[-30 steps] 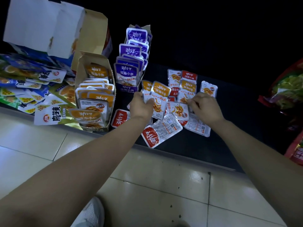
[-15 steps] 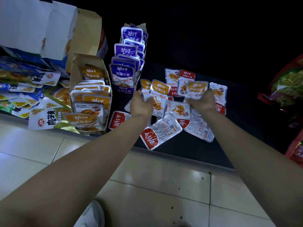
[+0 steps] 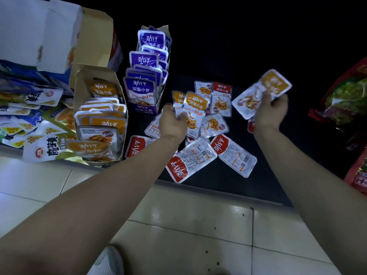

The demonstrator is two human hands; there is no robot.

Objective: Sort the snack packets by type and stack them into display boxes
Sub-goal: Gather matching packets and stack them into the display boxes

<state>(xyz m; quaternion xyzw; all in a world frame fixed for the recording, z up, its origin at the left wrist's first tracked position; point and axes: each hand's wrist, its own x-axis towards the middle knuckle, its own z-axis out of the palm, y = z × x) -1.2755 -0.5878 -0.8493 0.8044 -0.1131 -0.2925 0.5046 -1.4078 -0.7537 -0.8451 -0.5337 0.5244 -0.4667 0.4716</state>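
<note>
Head view, looking down. Tiled floor (image 3: 198,225) fills the lower half, and a dark shelf (image 3: 288,165) lies beyond it. At the shelf's left stands a white carton (image 3: 39,26), with green packets (image 3: 45,147) spread below it. Red bags (image 3: 347,100) sit at the far right. Beside the green packets, the orange box (image 3: 79,80) holds orange packets (image 3: 103,124) in overlapping rows. Just right of it, the purple box (image 3: 144,111) holds purple packets (image 3: 152,39) the same way. Right of the purple box, loose red packets (image 3: 190,157) lie scattered flat on the shelf, several face down. Your left hand (image 3: 172,124), fingers curled, grips a fan (image 3: 195,108) of orange packets over the scatter's left part. Your right hand (image 3: 271,112), at the scatter's right, pinches a single packet (image 3: 264,90), orange and tilted.
</note>
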